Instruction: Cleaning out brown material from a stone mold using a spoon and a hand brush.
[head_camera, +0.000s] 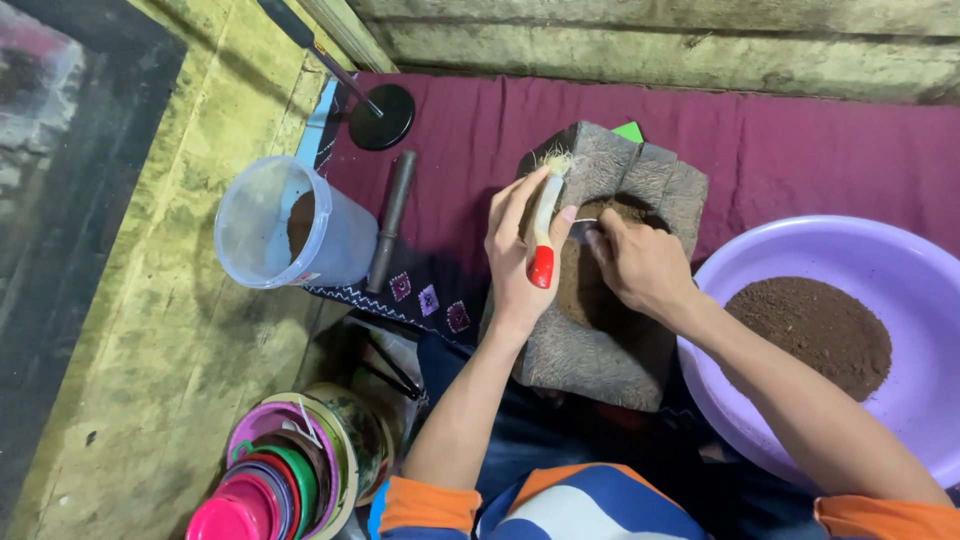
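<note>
Two hands work over a grey stone mortar (640, 190): left fingers (520, 215) pinching a red-handled brush (543, 235), right fingers (605, 235) pressed together.

clear tub (290, 225) holding brown powder | dark pestle (390, 220) laid beside | lilac basin (880, 300) with powder | coloured lids (285, 485), possibly bowls, stacked

1. Only one label that I can spot: a small red-and-white sticker low on my clear plastic tub (290, 225), standing at the maroon cloth's (800, 150) left edge.
2. No signs, no screens.
</note>
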